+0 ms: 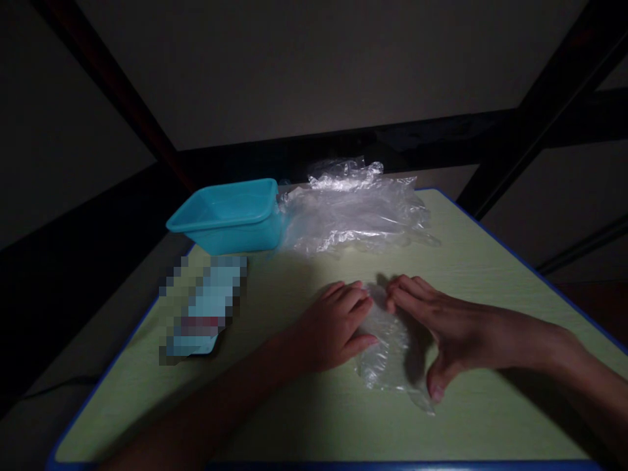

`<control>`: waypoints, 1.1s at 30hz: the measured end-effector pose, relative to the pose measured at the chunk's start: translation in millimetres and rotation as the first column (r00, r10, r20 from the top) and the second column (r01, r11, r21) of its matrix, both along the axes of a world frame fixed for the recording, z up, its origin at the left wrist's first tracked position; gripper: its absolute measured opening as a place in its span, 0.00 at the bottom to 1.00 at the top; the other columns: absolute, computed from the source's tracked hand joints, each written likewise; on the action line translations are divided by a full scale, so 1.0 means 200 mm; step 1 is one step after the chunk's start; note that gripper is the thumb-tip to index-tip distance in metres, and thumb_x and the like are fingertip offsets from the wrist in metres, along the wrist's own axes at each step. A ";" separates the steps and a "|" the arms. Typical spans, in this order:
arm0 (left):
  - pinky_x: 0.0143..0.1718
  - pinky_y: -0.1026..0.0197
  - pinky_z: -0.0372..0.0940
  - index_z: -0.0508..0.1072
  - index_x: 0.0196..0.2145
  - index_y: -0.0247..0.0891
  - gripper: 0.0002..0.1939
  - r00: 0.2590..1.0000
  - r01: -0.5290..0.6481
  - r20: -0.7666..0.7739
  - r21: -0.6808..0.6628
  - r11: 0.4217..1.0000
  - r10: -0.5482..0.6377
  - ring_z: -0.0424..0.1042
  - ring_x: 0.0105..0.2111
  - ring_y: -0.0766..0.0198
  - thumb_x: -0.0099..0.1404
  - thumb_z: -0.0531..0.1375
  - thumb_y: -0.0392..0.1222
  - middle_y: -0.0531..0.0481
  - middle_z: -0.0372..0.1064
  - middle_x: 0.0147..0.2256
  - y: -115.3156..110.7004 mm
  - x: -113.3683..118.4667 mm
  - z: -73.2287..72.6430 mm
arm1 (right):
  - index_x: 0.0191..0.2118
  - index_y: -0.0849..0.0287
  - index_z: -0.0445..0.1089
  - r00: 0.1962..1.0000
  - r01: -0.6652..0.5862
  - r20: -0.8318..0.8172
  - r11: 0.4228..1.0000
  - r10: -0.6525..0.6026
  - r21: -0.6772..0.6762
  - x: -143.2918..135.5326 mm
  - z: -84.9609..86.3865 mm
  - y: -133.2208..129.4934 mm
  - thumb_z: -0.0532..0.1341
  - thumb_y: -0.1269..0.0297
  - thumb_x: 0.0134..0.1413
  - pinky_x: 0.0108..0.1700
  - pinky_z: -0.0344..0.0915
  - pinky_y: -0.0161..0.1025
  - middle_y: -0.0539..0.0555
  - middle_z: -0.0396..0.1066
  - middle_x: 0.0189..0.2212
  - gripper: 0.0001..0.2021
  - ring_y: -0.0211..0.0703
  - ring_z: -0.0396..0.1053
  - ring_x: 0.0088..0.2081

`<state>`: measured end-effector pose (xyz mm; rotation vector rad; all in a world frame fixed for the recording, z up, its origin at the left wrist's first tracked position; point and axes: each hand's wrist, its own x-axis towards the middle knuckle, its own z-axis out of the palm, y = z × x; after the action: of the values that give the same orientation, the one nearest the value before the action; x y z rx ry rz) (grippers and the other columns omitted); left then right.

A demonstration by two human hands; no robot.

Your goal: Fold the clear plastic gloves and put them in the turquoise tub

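A small clear plastic bag lies flattened and wrinkled on the table between my hands. My left hand rests palm down along its left side, fingers slightly bent and thumb held apart, pointing across the plastic. Arched over the right side is my right hand. Its bent fingertips are by the bag's upper edge and its thumb by the lower right corner, with a wide gap between them. Behind the hands, a heap of clear plastic bags is spread at the back of the table.
A turquoise plastic basin stands at the back left, against the heap. In front of it lies a pixelated flat object, its kind not discernible. The pale green table has a blue edge. Dark bars and a wall are behind.
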<state>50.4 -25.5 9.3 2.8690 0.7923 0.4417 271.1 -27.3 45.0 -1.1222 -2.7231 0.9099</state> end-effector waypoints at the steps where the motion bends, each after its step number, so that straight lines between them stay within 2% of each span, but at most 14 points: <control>1: 0.54 0.47 0.56 0.63 0.50 0.27 0.23 1.000 -0.001 0.009 -0.006 1.000 0.001 0.58 0.55 0.49 0.65 0.51 0.49 0.35 0.64 0.49 0.00 0.00 0.00 | 0.49 0.60 0.62 1.000 0.003 -0.028 0.999 -0.004 -0.038 0.01 0.01 0.02 0.66 0.44 0.36 0.49 0.60 0.50 0.60 0.60 0.45 0.35 0.57 0.58 0.49; 3: 0.54 0.47 0.56 0.63 0.50 0.28 0.22 1.000 -0.004 0.024 -0.014 1.000 0.004 0.58 0.54 0.50 0.65 0.51 0.49 0.35 0.64 0.48 0.00 0.00 0.00 | 0.47 0.59 0.62 0.995 0.026 -0.096 0.998 -0.031 -0.049 0.04 0.03 0.06 0.62 0.48 0.45 0.44 0.63 0.45 0.57 0.62 0.42 0.25 0.50 0.62 0.44; 5: 0.54 0.47 0.56 0.63 0.50 0.29 0.21 0.999 -0.004 0.032 -0.013 1.000 0.004 0.59 0.54 0.51 0.65 0.51 0.48 0.36 0.64 0.47 0.00 -0.01 0.00 | 0.44 0.59 0.64 0.982 0.074 -0.176 0.997 -0.069 0.019 0.05 0.02 0.11 0.57 0.54 0.54 0.41 0.63 0.42 0.56 0.64 0.39 0.16 0.46 0.64 0.39; 8: 0.55 0.47 0.53 0.64 0.48 0.30 0.19 0.999 -0.022 0.027 -0.010 1.000 0.023 0.60 0.53 0.52 0.65 0.52 0.47 0.38 0.64 0.47 0.00 -0.01 0.01 | 0.36 0.59 0.67 0.967 0.156 -0.223 0.981 -0.128 0.113 0.05 0.00 0.15 0.55 0.58 0.56 0.36 0.63 0.40 0.54 0.67 0.32 0.10 0.43 0.66 0.33; 13: 0.56 0.46 0.52 0.66 0.45 0.32 0.15 0.992 -0.117 0.050 -0.010 0.993 0.118 0.65 0.47 0.56 0.65 0.52 0.44 0.42 0.67 0.43 -0.01 -0.01 0.02 | 0.30 0.60 0.68 0.935 0.277 -0.272 0.948 -0.229 0.156 0.02 0.00 0.16 0.52 0.60 0.57 0.30 0.62 0.37 0.54 0.69 0.27 0.12 0.39 0.65 0.27; 19: 0.56 0.45 0.51 0.67 0.42 0.34 0.11 0.972 -0.197 0.134 0.004 0.980 0.195 0.67 0.42 0.58 0.65 0.51 0.39 0.44 0.68 0.40 -0.01 -0.02 0.00 | 0.31 0.59 0.72 0.971 0.063 -0.237 0.990 -0.031 0.127 0.03 0.01 0.17 0.51 0.67 0.57 0.35 0.64 0.38 0.54 0.69 0.30 0.12 0.39 0.68 0.32; 23: 0.54 0.47 0.54 0.68 0.40 0.35 0.09 0.934 -0.264 0.245 -0.020 0.964 0.261 0.66 0.41 0.59 0.64 0.50 0.36 0.45 0.68 0.38 0.01 -0.02 -0.01 | 0.30 0.59 0.71 0.979 0.047 -0.205 0.987 -0.014 0.153 0.04 -0.02 0.18 0.51 0.70 0.56 0.35 0.64 0.38 0.53 0.67 0.29 0.12 0.39 0.67 0.32; 28: 0.47 0.50 0.62 0.68 0.34 0.35 0.06 0.869 -0.325 0.383 -0.033 0.945 0.312 0.66 0.37 0.59 0.62 0.51 0.34 0.45 0.68 0.34 0.03 -0.02 -0.03 | 0.36 0.61 0.71 0.980 0.082 -0.196 0.973 -0.039 0.215 0.03 -0.05 0.19 0.50 0.71 0.57 0.38 0.65 0.41 0.57 0.66 0.33 0.13 0.42 0.67 0.35; 33: 0.43 0.53 0.66 0.69 0.36 0.33 0.08 0.852 -0.315 0.427 -0.043 0.948 0.303 0.67 0.39 0.59 0.60 0.51 0.32 0.43 0.68 0.36 0.03 -0.02 -0.03 | 0.45 0.60 0.70 0.981 0.086 -0.190 0.954 -0.032 0.286 0.01 -0.08 0.19 0.51 0.70 0.57 0.44 0.65 0.46 0.59 0.64 0.37 0.14 0.46 0.65 0.41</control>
<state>46.2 -20.0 2.4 2.5115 1.1602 1.0866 272.4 10.7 28.2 -1.0017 -2.5503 0.5448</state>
